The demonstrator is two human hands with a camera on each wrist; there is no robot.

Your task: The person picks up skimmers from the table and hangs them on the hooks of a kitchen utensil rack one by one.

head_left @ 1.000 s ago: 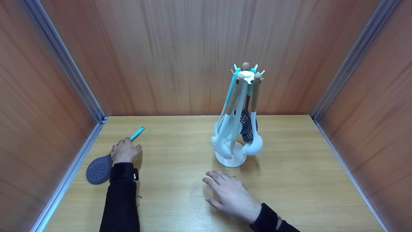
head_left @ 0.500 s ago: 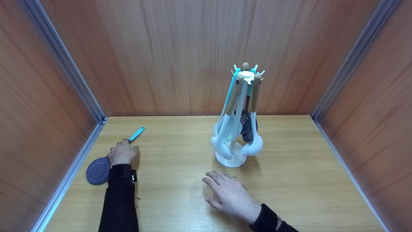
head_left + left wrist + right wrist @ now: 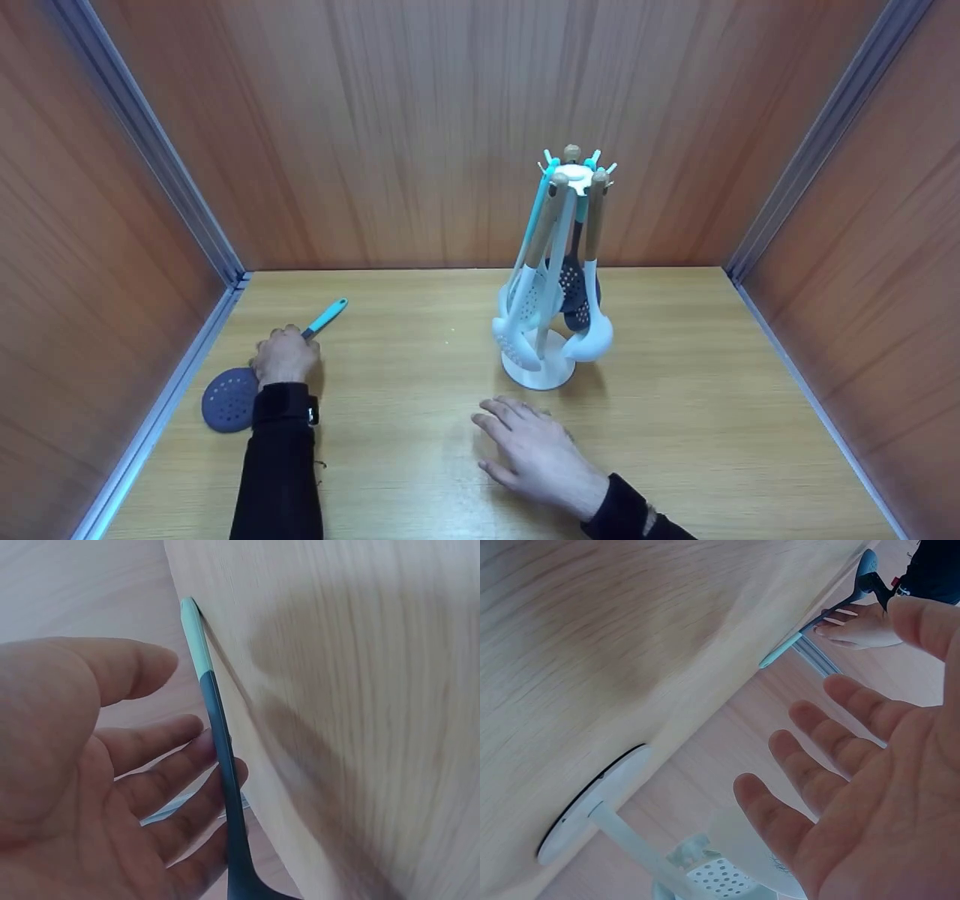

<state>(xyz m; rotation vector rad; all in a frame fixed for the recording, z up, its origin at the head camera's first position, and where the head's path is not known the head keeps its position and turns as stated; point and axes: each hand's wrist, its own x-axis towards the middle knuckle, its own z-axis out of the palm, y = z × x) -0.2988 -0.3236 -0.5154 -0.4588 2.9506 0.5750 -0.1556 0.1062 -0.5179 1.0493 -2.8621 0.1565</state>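
A skimmer with a dark, hole-dotted round head [image 3: 229, 400] and a turquoise handle end [image 3: 327, 316] lies on the table at the left. My left hand [image 3: 285, 358] is over the middle of it. In the left wrist view the fingers [image 3: 184, 814] touch the skimmer's dark shaft [image 3: 227, 765], while the thumb stands apart from it. My right hand [image 3: 536, 454] holds nothing, fingers spread, low over the table in front of a white utensil stand [image 3: 538, 371]. From the right wrist view, its palm and fingers [image 3: 810, 772] face the stand's base [image 3: 592, 802].
Several utensils hang on the stand, among them a white ladle [image 3: 591, 337] with a wooden handle, a white slotted spoon [image 3: 517, 337] and a dark slotted utensil [image 3: 574, 292]. Wood-grain panels [image 3: 405, 135] enclose the table [image 3: 405, 420] at the back and both sides.
My left hand has shifted slightly left. The skimmer's turquoise end has swung a little to the right and nearer. My right hand and the stand stay in place.
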